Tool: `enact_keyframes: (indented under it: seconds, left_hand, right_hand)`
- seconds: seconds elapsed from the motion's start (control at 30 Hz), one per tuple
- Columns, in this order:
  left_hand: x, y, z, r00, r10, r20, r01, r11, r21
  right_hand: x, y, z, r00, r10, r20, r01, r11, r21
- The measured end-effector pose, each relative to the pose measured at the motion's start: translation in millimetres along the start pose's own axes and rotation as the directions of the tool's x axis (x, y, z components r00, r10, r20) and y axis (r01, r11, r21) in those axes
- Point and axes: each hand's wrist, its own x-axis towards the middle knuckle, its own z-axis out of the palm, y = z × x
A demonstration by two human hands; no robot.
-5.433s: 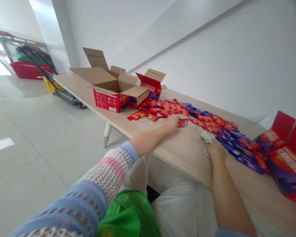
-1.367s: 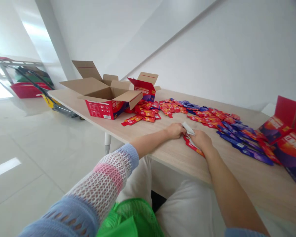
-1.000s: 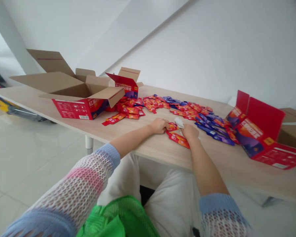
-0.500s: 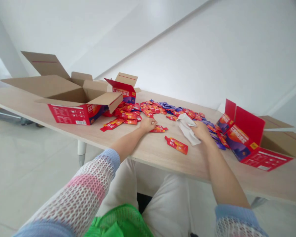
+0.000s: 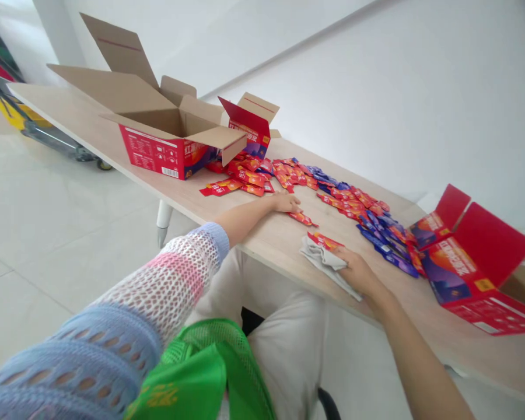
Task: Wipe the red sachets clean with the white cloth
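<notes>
My left hand [image 5: 285, 202] rests low over the table, its closed fingers on the near end of a red pouch [image 5: 303, 219]. Nearer the table's front edge, my right hand [image 5: 352, 267] grips a white cloth [image 5: 324, 256]. The cloth lies against another red pouch [image 5: 326, 240], partly covering it. Behind my hands, red pouches [image 5: 295, 174] and purple pouches [image 5: 382, 233] form a loose band across the table.
An open brown-flapped carton [image 5: 153, 149] stands on the table [image 5: 83, 125] at the left, a smaller open red box [image 5: 249, 131] behind it. More open red boxes [image 5: 459, 274] are at the right. A wheeled cart [image 5: 48, 125] stands at the far left.
The camera view has turned. My right hand has moved the cloth toward the table's front edge and onto the single red pouch there. My left hand remains at its pouch, fingers now lower.
</notes>
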Motion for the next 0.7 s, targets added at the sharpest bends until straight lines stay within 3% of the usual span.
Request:
enact_keyframes:
  seconds: [0.13,0.2,0.27,0.37,0.4,0.57,0.63,0.7]
  left_hand:
    - [-5,12,12.4,0.994,-0.004,-0.108,0.012,0.997,0.080]
    - [-9,23,18.2,0.980,-0.055,-0.190,0.077,0.991,0.106]
    - [-13,33,20.4,0.974,-0.036,-0.224,0.069,0.988,0.140]
    - [-14,37,15.7,0.997,0.002,-0.073,0.007,0.993,0.122]
    - [-14,36,12.6,0.999,0.004,-0.048,0.002,0.992,0.126]
    - [-17,32,-3.4,0.987,0.033,0.156,-0.048,0.994,0.094]
    - [-18,30,-7.4,0.972,0.084,0.220,-0.099,0.993,0.057]
    - [-17,26,-9.6,0.969,0.120,0.214,-0.125,0.992,0.012]
  right_hand:
    - [37,32,-15,0.956,0.280,-0.093,-0.293,0.934,-0.202]
    - [58,39,-24,0.888,0.438,-0.138,-0.459,0.841,-0.287]
    - [72,43,-31,0.815,0.550,-0.186,-0.580,0.762,-0.287]
    - [78,51,-36,0.721,0.658,-0.217,-0.693,0.695,-0.194]
    - [76,54,-38,0.710,0.661,-0.242,-0.702,0.692,-0.168]
    - [68,55,-43,0.680,0.578,-0.451,-0.655,0.755,-0.020]
    - [78,44,-37,0.710,0.525,-0.468,-0.587,0.809,0.017]
    - [94,27,-21,0.780,0.443,-0.441,-0.489,0.872,0.011]
